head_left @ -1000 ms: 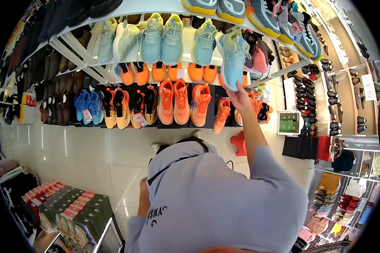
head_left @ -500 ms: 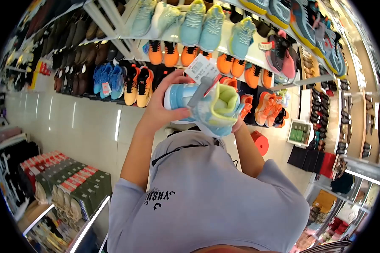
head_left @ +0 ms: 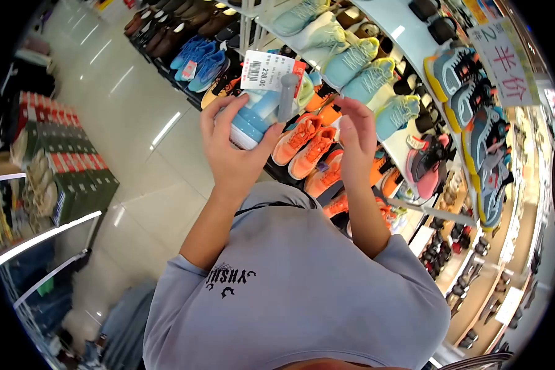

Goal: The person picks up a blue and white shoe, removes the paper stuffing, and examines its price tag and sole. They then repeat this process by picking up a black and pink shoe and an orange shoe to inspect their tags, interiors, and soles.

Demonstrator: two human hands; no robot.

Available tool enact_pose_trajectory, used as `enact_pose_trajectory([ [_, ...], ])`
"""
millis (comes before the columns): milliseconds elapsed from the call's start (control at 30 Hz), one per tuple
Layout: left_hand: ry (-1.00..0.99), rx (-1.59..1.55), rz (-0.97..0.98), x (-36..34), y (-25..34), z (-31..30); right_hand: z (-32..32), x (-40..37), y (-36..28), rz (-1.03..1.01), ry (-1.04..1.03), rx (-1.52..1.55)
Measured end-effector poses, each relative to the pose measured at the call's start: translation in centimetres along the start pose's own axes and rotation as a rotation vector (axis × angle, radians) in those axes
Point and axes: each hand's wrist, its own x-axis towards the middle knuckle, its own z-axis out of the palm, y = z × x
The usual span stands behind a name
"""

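My left hand [head_left: 231, 135] grips a light-blue sneaker [head_left: 253, 121], with the fingers over it and the thumb along its near side. A white paper price tag [head_left: 264, 72] reading 238.00, with a red edge, lies over the sneaker's upper part and hides some of it. Beside the tag, a grey plastic security tag [head_left: 287, 97] is attached to the shoe. My right hand [head_left: 359, 132] is raised to the right, apart from the sneaker, fingers loosely bent with nothing in them. Orange sneakers [head_left: 305, 145] stand on the rack between and beyond my hands.
Light-blue and green sneakers [head_left: 357, 71] line the shelf ahead. Grey and yellow sneakers [head_left: 468, 92] stand further right, below a handwritten sign [head_left: 502, 61]. Blue sneakers [head_left: 200, 65] sit on the low rack. Stacked shoeboxes [head_left: 74, 160] stand at the left on the tiled floor.
My right hand has let go of the sneaker and moved away to the right. The sneaker has turned in my left hand, its price tag now facing me. The view has swung right.
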Motion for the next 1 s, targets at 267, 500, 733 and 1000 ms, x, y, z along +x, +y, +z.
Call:
enact_pose_trajectory([
  [267,0.198,0.117,-0.006,-5.2,1.6,-0.2,4.0,0.7,-2.8,-0.46,-0.406,-0.215],
  [500,0.274,0.264,-0.068,-8.4,3.0,-0.9,3.5,0.5,-2.4,-0.579,-0.59,-0.246],
  [733,0.119,0.072,-0.144,-8.1,2.5,-0.3,1.8,2.0,-1.7,-0.503,-0.686,-0.178],
  [1000,-0.02,-0.018,-0.034,-4.4,-0.7,-5.2,5.5,0.8,-3.2,-0.387,-0.548,-0.114],
])
